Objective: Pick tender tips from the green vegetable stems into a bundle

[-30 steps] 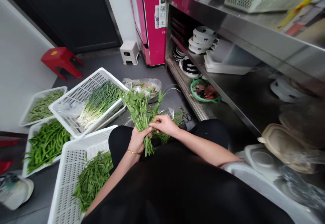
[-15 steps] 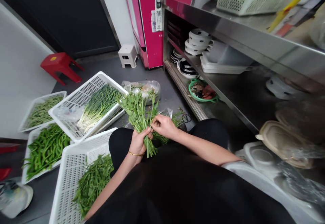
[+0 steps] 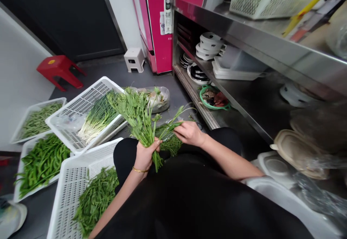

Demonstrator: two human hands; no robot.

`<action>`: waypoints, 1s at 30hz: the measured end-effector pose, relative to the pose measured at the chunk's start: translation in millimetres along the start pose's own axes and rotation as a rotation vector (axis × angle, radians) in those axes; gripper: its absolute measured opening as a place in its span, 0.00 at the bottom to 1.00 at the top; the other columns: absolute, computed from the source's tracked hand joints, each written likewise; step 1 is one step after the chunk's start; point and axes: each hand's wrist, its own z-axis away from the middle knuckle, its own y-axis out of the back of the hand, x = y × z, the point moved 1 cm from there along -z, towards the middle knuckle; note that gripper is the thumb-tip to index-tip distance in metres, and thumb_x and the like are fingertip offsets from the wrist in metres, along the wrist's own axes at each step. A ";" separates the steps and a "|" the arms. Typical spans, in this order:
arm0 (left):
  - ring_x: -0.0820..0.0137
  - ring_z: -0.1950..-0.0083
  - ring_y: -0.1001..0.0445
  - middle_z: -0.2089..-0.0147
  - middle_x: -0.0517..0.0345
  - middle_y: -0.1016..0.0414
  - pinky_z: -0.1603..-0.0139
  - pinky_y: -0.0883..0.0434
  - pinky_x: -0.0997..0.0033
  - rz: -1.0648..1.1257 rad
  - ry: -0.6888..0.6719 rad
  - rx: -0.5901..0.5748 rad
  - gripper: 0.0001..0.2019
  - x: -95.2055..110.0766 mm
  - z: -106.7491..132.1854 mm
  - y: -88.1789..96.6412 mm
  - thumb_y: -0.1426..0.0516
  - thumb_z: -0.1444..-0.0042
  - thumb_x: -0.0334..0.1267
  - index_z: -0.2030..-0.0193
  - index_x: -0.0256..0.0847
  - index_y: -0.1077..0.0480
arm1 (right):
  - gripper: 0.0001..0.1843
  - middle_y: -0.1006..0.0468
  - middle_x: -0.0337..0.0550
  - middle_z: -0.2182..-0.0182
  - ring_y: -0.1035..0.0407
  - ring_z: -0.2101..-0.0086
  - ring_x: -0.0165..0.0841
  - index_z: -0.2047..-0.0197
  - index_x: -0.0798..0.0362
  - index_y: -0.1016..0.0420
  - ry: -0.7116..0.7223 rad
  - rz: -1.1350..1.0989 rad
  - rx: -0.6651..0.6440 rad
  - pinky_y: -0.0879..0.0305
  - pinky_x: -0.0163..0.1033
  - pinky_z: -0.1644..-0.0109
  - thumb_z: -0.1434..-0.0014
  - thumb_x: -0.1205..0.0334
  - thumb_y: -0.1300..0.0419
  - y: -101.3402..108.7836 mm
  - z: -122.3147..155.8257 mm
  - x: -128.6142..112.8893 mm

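My left hand [image 3: 144, 155] is wrapped round the stems of a bunch of leafy greens [image 3: 137, 118], just above my lap. The leaves fan up and away from me, and the cut stems poke out below the fist. To the right of it, my right hand [image 3: 190, 133] pinches a leafy sprig [image 3: 170, 126] whose lower end still reaches the bunch near my left thumb. Between my knees lies a heap of thin green stems [image 3: 172, 145], partly hidden by the hands. Loose picked greens [image 3: 96, 199] fill part of a white basket [image 3: 72, 181] by my left forearm.
At the left stand baskets of green peppers [image 3: 45, 163], green beans [image 3: 38, 120] and scallions [image 3: 99, 114]. Ahead is a clear plastic bag [image 3: 162, 101]. A steel shelf [image 3: 244, 37] with dishes runs along the right. A red stool [image 3: 58, 67] and a white stool [image 3: 134, 58] stand farther back.
My right hand has moved right, away from my left, drawing a sprig out sideways from the bunch. The bunch has shifted slightly left and leans more that way.
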 end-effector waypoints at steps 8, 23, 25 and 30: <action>0.74 0.77 0.31 0.76 0.60 0.28 0.74 0.33 0.74 -0.172 -0.075 -0.005 0.09 8.7 5.5 -3.0 0.36 0.57 0.36 0.69 0.36 0.29 | 0.12 0.27 0.46 0.61 0.33 0.57 0.36 0.55 0.47 0.28 -0.104 0.035 0.265 0.35 0.42 0.54 0.42 0.64 0.46 72.4 6.7 15.7; 0.79 0.81 0.37 0.76 0.57 0.28 0.80 0.37 0.77 0.095 0.078 -0.096 0.10 8.5 5.7 -4.7 0.35 0.60 0.32 0.70 0.33 0.30 | 0.17 0.25 0.46 0.60 0.31 0.59 0.33 0.56 0.57 0.29 -0.412 -0.820 -0.061 0.37 0.39 0.52 0.48 0.58 0.40 49.4 -18.9 35.5; 0.79 0.81 0.37 0.76 0.56 0.28 0.80 0.37 0.77 0.095 0.088 -0.096 0.10 7.3 4.2 -4.6 0.35 0.60 0.32 0.70 0.33 0.30 | 0.12 0.24 0.44 0.65 0.30 0.63 0.31 0.63 0.58 0.27 -0.468 -0.929 -0.038 0.36 0.37 0.55 0.49 0.60 0.39 45.1 -21.6 35.8; 0.79 0.81 0.36 0.76 0.57 0.27 0.80 0.37 0.77 0.073 0.091 -0.091 0.10 4.5 2.1 -4.0 0.35 0.60 0.32 0.70 0.33 0.30 | 0.06 0.25 0.42 0.71 0.31 0.68 0.29 0.69 0.59 0.26 -0.457 -0.917 -0.009 0.37 0.35 0.60 0.51 0.65 0.39 43.2 -26.4 34.2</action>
